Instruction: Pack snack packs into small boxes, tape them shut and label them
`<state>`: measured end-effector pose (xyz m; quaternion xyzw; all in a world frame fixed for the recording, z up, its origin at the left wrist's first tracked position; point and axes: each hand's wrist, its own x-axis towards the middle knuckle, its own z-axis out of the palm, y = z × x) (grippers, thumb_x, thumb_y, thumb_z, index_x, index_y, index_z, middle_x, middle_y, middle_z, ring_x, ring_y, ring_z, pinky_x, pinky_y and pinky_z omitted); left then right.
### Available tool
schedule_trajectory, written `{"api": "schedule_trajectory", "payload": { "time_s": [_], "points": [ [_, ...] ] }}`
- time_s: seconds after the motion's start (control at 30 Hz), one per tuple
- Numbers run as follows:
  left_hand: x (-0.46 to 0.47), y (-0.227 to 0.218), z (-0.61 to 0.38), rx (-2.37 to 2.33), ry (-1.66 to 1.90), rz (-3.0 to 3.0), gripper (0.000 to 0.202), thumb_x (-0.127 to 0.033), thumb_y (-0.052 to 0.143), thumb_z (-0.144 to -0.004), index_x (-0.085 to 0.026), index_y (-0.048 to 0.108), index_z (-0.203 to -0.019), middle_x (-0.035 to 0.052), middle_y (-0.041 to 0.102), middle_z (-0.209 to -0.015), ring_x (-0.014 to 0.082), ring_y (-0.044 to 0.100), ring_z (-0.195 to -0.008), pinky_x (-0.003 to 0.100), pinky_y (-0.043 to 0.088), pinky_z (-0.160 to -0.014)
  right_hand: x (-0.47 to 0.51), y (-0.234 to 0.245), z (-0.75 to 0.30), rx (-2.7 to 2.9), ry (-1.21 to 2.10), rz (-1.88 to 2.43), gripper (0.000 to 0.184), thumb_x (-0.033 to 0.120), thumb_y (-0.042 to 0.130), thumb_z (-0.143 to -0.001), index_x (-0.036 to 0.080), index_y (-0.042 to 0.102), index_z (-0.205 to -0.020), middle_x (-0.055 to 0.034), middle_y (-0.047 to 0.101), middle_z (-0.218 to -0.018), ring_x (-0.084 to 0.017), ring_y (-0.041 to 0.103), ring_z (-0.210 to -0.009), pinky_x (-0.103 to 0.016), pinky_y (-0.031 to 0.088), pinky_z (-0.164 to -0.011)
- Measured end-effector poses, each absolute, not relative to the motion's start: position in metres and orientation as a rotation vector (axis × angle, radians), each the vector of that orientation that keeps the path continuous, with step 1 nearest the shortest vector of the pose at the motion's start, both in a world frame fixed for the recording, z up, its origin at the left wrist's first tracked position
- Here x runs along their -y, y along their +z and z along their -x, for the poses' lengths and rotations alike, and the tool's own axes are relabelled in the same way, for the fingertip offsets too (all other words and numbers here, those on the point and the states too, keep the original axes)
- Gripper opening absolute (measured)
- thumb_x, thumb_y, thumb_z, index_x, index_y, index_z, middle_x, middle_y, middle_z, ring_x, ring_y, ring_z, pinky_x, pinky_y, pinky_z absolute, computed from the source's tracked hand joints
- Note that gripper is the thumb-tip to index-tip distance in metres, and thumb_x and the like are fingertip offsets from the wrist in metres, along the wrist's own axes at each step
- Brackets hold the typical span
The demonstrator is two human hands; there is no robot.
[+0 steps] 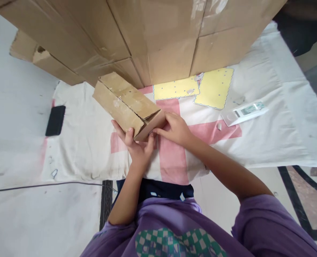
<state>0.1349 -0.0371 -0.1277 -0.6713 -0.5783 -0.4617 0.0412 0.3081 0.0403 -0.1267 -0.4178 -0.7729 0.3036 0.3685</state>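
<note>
"Cloth (174, 164) lies under the work. What has each hand got?"

"Left hand (138, 150) is half-curled round the near left corner of the box (123, 98), thumb at the end panel (149, 125). Right hand (177, 130) grips the near right corner between thumb and fingers."

"And the box?"

"Over the middle of the cloth, slanting away leftward. Whether its underside touches, I can't tell."

"How should that end be handled?"

"Let the left palm steady it and press lightly with the thumbs low on the panel. Don't squeeze the sides: the top seam (133, 110) gapes here, and I'd expect thin card to buckle."

"Beyond?"

"White case (244, 113) off right, then yellow cards (216, 87), then the carton (171, 50). Mind the box's far end; it looks near that carton."
</note>
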Motion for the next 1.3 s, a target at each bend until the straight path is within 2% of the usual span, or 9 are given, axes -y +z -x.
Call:
{"api": "schedule_trajectory", "payload": {
  "time_s": [0.17,0.33,0.47,0.6,0.7,0.83,0.97,1.13,1.3],
  "points": [
    [0.044,-0.097,-0.144,1.588,-1.563,2.195,0.086,-0.006,0.074,-0.081,-0.036,0.028,-0.147,0.0123,0.005,-0.174,0.0277,-0.002,-0.162,0.060,0.014,-0.128,-0.025,-0.106,-0.309,1.871,0.815,1.030,0.049,0.052,0.079,-0.083,0.024,0.069,-0.122,-0.0055,0.076,-0.109,-0.025,0.071,-0.097,-0.039,0.057,-0.087],
    [0.041,-0.035,-0.180,1.216,-1.622,2.313,0.091,0.003,0.075,-0.073,-0.034,0.034,-0.146,0.0107,0.011,-0.174,0.0282,-0.002,-0.162,0.060,0.013,-0.130,0.005,-0.062,-0.343,1.632,0.538,1.045,0.040,0.054,0.079,-0.082,0.022,0.073,-0.105,-0.0071,0.077,-0.103,-0.026,0.071,-0.096,-0.039,0.057,-0.087],
    [0.022,0.003,-0.247,0.945,-1.818,2.507,0.077,0.004,0.065,-0.082,-0.036,0.038,-0.141,0.0077,0.014,-0.173,0.0256,0.014,-0.160,0.051,0.028,-0.129,0.032,-0.026,-0.406,1.397,0.296,1.265,0.033,0.050,0.079,-0.083,0.020,0.074,-0.096,-0.0072,0.077,-0.095,-0.026,0.072,-0.090,-0.038,0.057,-0.080],
    [-0.013,0.023,-0.338,0.615,-1.803,2.789,0.058,-0.003,0.054,-0.091,-0.034,0.042,-0.138,0.0022,0.005,-0.175,0.0244,0.007,-0.161,0.051,0.028,-0.129,0.039,-0.016,-0.486,1.089,0.012,1.522,0.040,0.054,0.078,-0.079,0.017,0.074,-0.092,-0.0083,0.078,-0.087,-0.026,0.072,-0.081,-0.038,0.056,-0.076],
    [-0.046,0.031,-0.405,0.544,-1.666,3.087,0.053,0.002,0.045,-0.089,-0.027,0.048,-0.134,0.0018,0.011,-0.174,0.0212,0.006,-0.161,0.042,0.035,-0.127,0.022,-0.025,-0.540,0.925,-0.134,1.651,0.047,0.061,0.072,-0.081,0.015,0.073,-0.090,-0.0101,0.076,-0.083,-0.025,0.069,-0.075,-0.038,0.054,-0.074],
    [-0.101,0.019,-0.467,0.698,-1.633,3.272,0.061,0.008,0.046,-0.078,-0.024,0.051,-0.130,0.0057,0.023,-0.171,0.0211,0.035,-0.154,0.038,0.049,-0.115,-0.026,-0.050,-0.587,0.867,-0.232,1.810,0.053,0.067,0.066,-0.082,0.015,0.071,-0.077,-0.0087,0.070,-0.068,-0.022,0.061,-0.064,-0.035,0.047,-0.067],
    [-0.154,-0.022,-0.483,1.109,-1.536,3.216,0.057,0.004,0.055,-0.077,-0.021,0.052,-0.128,0.0108,0.032,-0.168,0.0238,0.049,-0.144,0.039,0.050,-0.110,-0.079,-0.078,-0.607,0.926,-0.185,1.957,0.057,0.073,0.065,-0.077,0.016,0.069,-0.072,-0.0095,0.068,-0.064,-0.022,0.057,-0.060,-0.034,0.042,-0.062],
    [-0.182,-0.063,-0.479,1.408,-1.350,3.111,0.051,-0.008,0.065,-0.083,-0.020,0.052,-0.131,0.0133,0.027,-0.169,0.0301,0.064,-0.124,0.044,0.056,-0.099,-0.119,-0.106,-0.624,1.112,-0.009,1.950,0.056,0.070,0.061,-0.077,0.016,0.074,-0.085,-0.0121,0.074,-0.077,-0.025,0.062,-0.069,-0.035,0.046,-0.069],
    [-0.194,-0.076,-0.502,1.607,-1.381,2.895,0.047,-0.014,0.062,-0.088,-0.023,0.051,-0.133,0.0113,0.020,-0.171,0.0341,0.059,-0.129,0.047,0.057,-0.095,-0.126,-0.138,-0.631,1.047,0.026,1.848,0.052,0.053,0.055,-0.081,0.014,0.068,-0.114,-0.0148,0.076,-0.101,-0.026,0.066,-0.092,-0.040,0.050,-0.089]
  ]
}}
